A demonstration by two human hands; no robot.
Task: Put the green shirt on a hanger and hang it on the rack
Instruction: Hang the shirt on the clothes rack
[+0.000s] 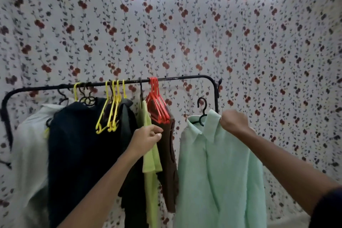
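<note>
Green shirt point(218, 168) already on black hanger point(202, 111), not yet hooked on rack point(166, 79).
Right hand point(234, 122) gripping its shoulder; left hand point(146, 138), fingers loosely curled, touching hung clothes.

Shirt: a pale mint-green collared shirt point(218, 168), buttoned placket down the front, hanging full length, held up in the air to the right of the rack's right post.
Hanger: a black hanger point(202, 112) sits inside the shirt's collar, hook upright and free, not on the rail.
Rack: a black metal rail point(118, 83) with rounded corners, crowded with clothes and spare hangers.
</note>
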